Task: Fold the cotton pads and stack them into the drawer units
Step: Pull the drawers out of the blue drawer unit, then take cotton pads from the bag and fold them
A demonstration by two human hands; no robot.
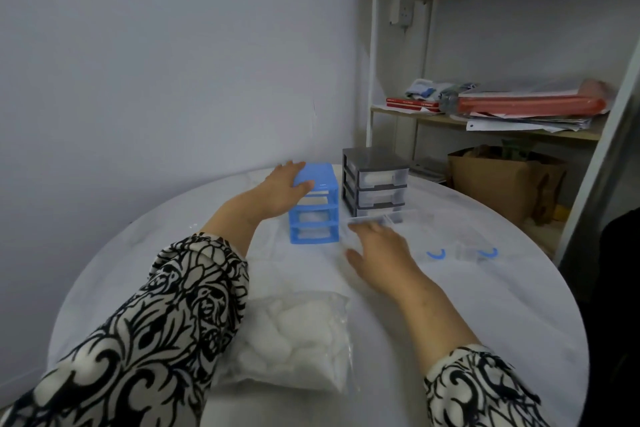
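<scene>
A blue three-tier drawer unit (313, 208) stands at the far middle of the round white table (485, 322). My left hand (284, 189) grips its top left corner, fingers over the top and thumb on the front. Right of it stands a grey drawer unit (374, 180) with clear drawers. A clear drawer (377, 218) lies blurred in front of the grey unit's base, and the outstretched fingers of my right hand (381, 250) touch it. A clear bag of white cotton pads (298, 340) lies near me, partly under my left sleeve.
Two clear drawers with blue curved handles (436, 255) (486, 252) lie on the table to the right. A metal shelf (485, 121) with books and papers stands behind, with a brown paper bag (491, 184) under it. A wall closes off the left.
</scene>
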